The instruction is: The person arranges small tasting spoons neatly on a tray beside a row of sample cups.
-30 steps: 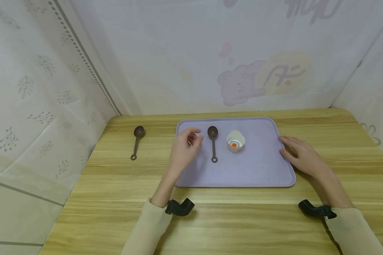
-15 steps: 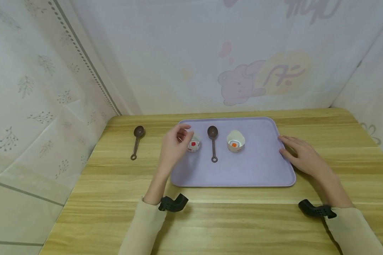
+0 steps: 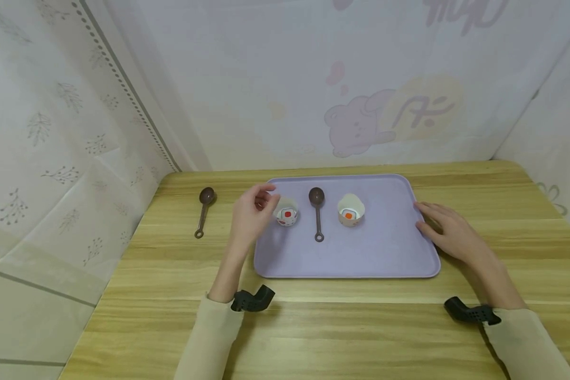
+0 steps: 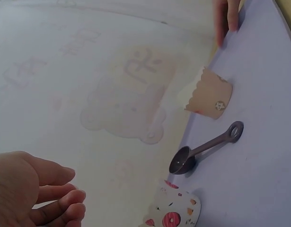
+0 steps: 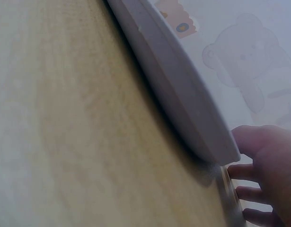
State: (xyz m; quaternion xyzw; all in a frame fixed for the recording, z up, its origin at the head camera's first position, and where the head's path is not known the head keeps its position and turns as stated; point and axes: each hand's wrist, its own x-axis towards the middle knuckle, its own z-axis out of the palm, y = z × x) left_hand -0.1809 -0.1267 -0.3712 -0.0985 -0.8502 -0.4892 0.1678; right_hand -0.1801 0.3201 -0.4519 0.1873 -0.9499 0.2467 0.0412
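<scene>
My left hand (image 3: 250, 215) hovers over the tray's left edge, fingers loosely bent and holding nothing. Just right of it, a patterned paper baking cup (image 3: 287, 220) stands on the lilac tray (image 3: 375, 253); a red-marked piece lies inside. In the left wrist view this paper cup (image 4: 183, 208) shows a doughnut print. Beside it on the tray lies a brown measuring spoon (image 3: 316, 196), then a pinkish paper cup (image 3: 349, 221) with an orange-marked piece in it. My right hand (image 3: 448, 232) rests its fingertips against the tray's right rim, the fingers fairly straight.
A second brown measuring spoon (image 3: 207, 196) lies on the wooden table (image 3: 313, 332), left of the tray. A printed curtain (image 3: 247, 105) hangs behind the table's back edge, and another covers the left side.
My left hand has drawn back leftward from above the tray, baring the doughnut-print cup that it hid. My right hand stays at the tray's rim.
</scene>
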